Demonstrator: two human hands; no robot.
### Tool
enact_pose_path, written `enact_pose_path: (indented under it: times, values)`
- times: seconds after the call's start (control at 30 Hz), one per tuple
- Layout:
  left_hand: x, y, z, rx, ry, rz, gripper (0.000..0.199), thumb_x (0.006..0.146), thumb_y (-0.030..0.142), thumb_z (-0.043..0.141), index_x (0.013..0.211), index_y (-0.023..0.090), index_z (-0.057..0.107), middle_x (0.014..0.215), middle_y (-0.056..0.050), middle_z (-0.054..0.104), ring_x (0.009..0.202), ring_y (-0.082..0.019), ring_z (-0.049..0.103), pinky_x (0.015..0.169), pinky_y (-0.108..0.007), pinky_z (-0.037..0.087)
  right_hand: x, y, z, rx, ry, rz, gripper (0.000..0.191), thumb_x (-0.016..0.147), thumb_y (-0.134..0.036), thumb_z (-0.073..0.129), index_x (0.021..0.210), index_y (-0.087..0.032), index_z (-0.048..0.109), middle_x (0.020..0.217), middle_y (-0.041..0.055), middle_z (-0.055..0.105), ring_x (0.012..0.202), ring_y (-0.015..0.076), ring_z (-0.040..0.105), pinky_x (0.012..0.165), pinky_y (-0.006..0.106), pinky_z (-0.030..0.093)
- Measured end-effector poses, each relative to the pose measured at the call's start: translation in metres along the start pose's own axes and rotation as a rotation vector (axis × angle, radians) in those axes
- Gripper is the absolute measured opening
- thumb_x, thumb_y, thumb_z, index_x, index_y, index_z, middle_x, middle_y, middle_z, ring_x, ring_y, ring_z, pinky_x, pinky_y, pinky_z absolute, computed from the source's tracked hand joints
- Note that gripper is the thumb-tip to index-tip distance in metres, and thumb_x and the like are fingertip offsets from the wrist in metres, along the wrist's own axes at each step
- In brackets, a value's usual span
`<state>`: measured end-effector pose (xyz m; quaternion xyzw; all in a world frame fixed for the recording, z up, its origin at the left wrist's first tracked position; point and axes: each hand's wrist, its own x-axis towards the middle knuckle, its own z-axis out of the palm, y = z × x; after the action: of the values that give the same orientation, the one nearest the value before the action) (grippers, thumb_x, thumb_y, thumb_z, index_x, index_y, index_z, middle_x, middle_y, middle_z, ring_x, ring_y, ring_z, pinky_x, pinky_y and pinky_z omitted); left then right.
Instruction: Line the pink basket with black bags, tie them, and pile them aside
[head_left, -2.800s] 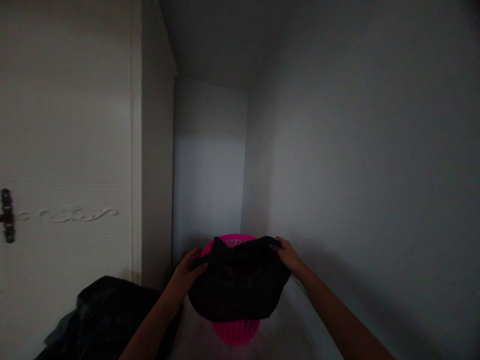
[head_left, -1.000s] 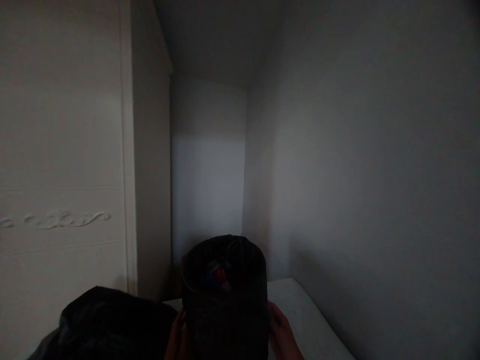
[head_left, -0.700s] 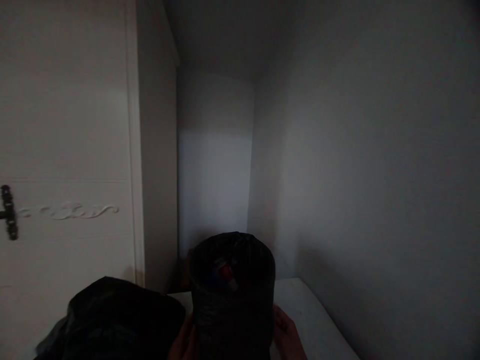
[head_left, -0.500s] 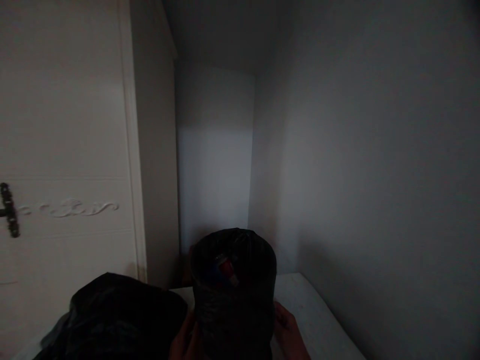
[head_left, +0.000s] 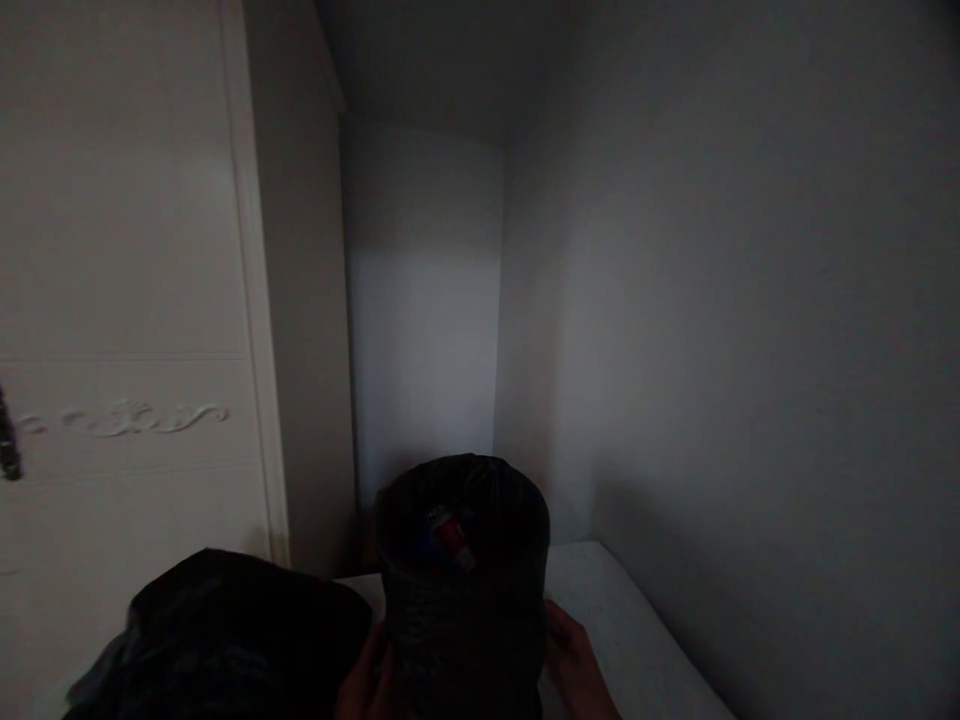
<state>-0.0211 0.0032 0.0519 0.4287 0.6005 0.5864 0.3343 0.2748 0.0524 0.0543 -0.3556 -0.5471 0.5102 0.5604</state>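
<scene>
A bin lined with a black bag (head_left: 465,640) stands upright at the bottom centre, its mouth open. Inside it lies a red and white item (head_left: 452,537), with something blue beside it, too dark to make out. My left hand (head_left: 369,680) presses against the bin's left side, and my right hand (head_left: 571,655) is against its right side. Both hands are wrapped round the bin from either side. Left of my left hand sits another black plastic bag (head_left: 232,640), bulky and crumpled.
Beneath the bin is a white surface (head_left: 622,620) that runs along the grey wall (head_left: 750,350) on the right. A white wardrobe (head_left: 127,250) with carved trim and a dark handle stands at left.
The view has shifted slightly to the right, so the wardrobe and its handle sit further left. Both hands remain on the bin.
</scene>
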Motion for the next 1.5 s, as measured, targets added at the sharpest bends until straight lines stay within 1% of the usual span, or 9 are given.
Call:
enact_pose_path:
  times: [0.13,0.37,0.5,0.7,0.9,1.07,1.17,1.27,1.5]
  values:
    - [-0.001,0.002,0.002,-0.025,-0.029,-0.004,0.057,0.074,0.066,0.067,0.114,0.026,0.075,0.134,-0.01,0.075,0.141,-0.042,0.056,0.117,-0.052,0.047,0.0,0.001,-0.001,-0.021,0.009,-0.01,0.04,0.083,-0.062,0.074,0.104,-0.029,0.084,0.106,0.0093,0.081,0.108,0.0368,0.071,0.099,0.05,0.053]
    - [-0.003,0.01,0.001,-0.014,-0.029,0.008,0.053,0.074,0.063,0.07,0.111,0.026,0.076,0.127,-0.011,0.078,0.136,-0.042,0.06,0.112,-0.052,0.051,0.001,0.004,0.0,-0.007,0.007,-0.013,0.041,0.08,-0.062,0.077,0.102,-0.028,0.083,0.107,0.0109,0.081,0.107,0.0376,0.071,0.097,0.05,0.053]
    - [-0.003,0.01,0.004,-0.011,-0.006,0.04,0.051,0.076,0.062,0.071,0.111,0.025,0.077,0.122,-0.012,0.08,0.132,-0.041,0.064,0.111,-0.051,0.052,0.001,0.002,0.0,-0.017,0.011,-0.018,0.04,0.081,-0.061,0.076,0.099,-0.026,0.083,0.101,0.0101,0.08,0.104,0.0372,0.071,0.096,0.051,0.054]
    - [-0.001,0.004,0.002,0.031,-0.013,0.075,0.064,0.076,0.07,0.065,0.114,0.02,0.075,0.127,-0.013,0.078,0.131,-0.041,0.065,0.11,-0.053,0.053,0.001,0.003,-0.001,-0.014,-0.008,-0.037,0.041,0.082,-0.058,0.077,0.102,-0.023,0.082,0.103,0.0112,0.08,0.103,0.0352,0.071,0.096,0.05,0.054]
    - [-0.001,0.0,0.001,0.043,0.027,0.115,0.061,0.077,0.069,0.066,0.113,0.021,0.076,0.124,-0.014,0.079,0.131,-0.042,0.065,0.108,-0.055,0.055,0.0,0.007,-0.002,-0.015,-0.006,-0.045,0.039,0.083,-0.057,0.077,0.104,-0.024,0.082,0.107,0.0104,0.081,0.103,0.0341,0.071,0.094,0.048,0.056]
    - [0.001,-0.003,0.002,0.051,0.032,0.093,0.064,0.075,0.071,0.065,0.112,0.02,0.076,0.127,-0.015,0.078,0.132,-0.042,0.064,0.11,-0.056,0.053,-0.001,0.002,0.0,-0.008,-0.022,-0.028,0.038,0.086,-0.057,0.075,0.104,-0.024,0.082,0.107,0.0107,0.081,0.105,0.0354,0.072,0.095,0.049,0.056]
    - [0.002,-0.003,0.002,0.05,0.003,0.066,0.072,0.074,0.073,0.063,0.116,0.017,0.075,0.134,-0.017,0.074,0.135,-0.041,0.061,0.114,-0.054,0.049,-0.002,-0.002,0.002,0.002,-0.024,-0.017,0.04,0.085,-0.057,0.076,0.108,-0.024,0.081,0.11,0.0111,0.081,0.109,0.0363,0.071,0.097,0.049,0.055]
    - [0.002,0.0,0.002,0.058,-0.016,0.057,0.077,0.072,0.076,0.062,0.117,0.015,0.075,0.135,-0.018,0.074,0.136,-0.041,0.06,0.116,-0.053,0.048,-0.002,-0.003,0.002,0.007,-0.027,-0.018,0.042,0.084,-0.059,0.076,0.107,-0.024,0.082,0.11,0.0111,0.081,0.107,0.036,0.071,0.097,0.049,0.055]
    - [-0.005,0.011,0.002,0.02,-0.044,0.112,0.066,0.079,0.071,0.061,0.118,0.02,0.076,0.131,-0.012,0.076,0.13,-0.038,0.066,0.109,-0.049,0.054,-0.003,-0.006,0.002,-0.03,-0.033,-0.031,0.042,0.086,-0.058,0.074,0.109,-0.023,0.081,0.111,0.0121,0.081,0.109,0.0363,0.071,0.098,0.051,0.054]
